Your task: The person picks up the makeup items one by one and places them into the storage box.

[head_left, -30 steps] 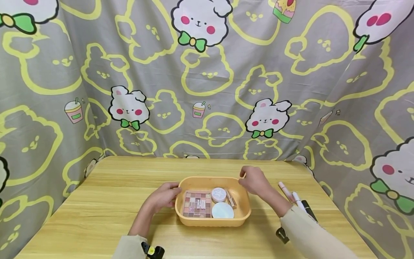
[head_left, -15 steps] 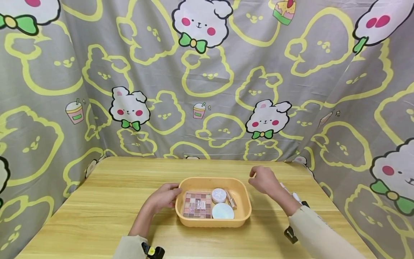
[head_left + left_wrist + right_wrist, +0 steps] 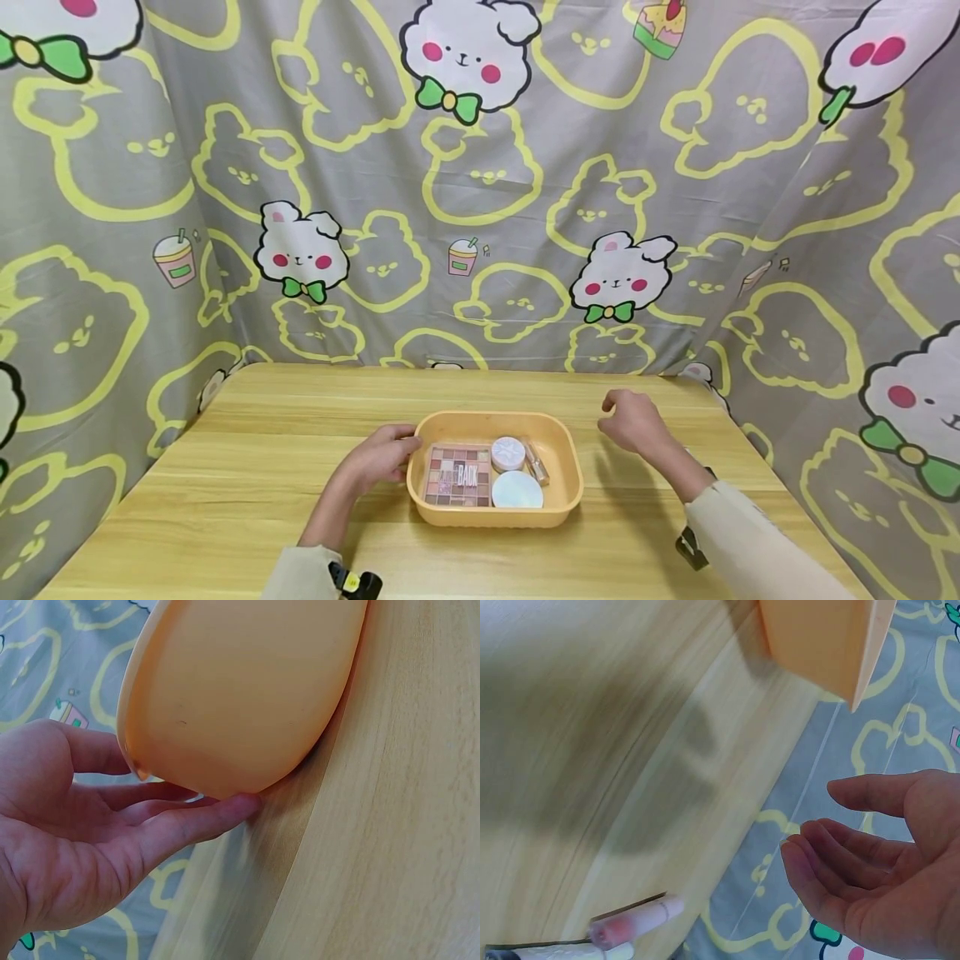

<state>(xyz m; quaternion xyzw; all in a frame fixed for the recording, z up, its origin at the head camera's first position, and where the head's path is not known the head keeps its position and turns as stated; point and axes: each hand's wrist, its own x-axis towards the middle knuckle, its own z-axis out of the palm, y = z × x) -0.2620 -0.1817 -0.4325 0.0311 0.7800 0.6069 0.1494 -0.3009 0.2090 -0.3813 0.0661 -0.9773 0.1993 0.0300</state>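
A pale orange plastic tray (image 3: 491,518) sits on the wooden table. In it lie an eyeshadow palette (image 3: 444,479), a small round patterned compact (image 3: 508,452), a larger pale round compact (image 3: 517,490) and a slim rose-gold tube (image 3: 537,467). My left hand (image 3: 377,458) holds the tray's left end; the left wrist view has its thumb (image 3: 217,816) against the outer wall and fingers at the rim. Off the tray's right end, my right hand (image 3: 636,423) hovers over the table with loosely curled fingers, holding nothing. In the right wrist view a gap separates it from the tray (image 3: 817,645).
A pink-capped tube (image 3: 641,921) and a white tube (image 3: 562,951) lie on the table by my right arm, mostly hidden by it in the head view. A patterned grey curtain (image 3: 480,325) encloses the table's back and sides.
My right hand has come off the tray's far right rim and moved right, away from it. The left hand and the tray have stayed in place.
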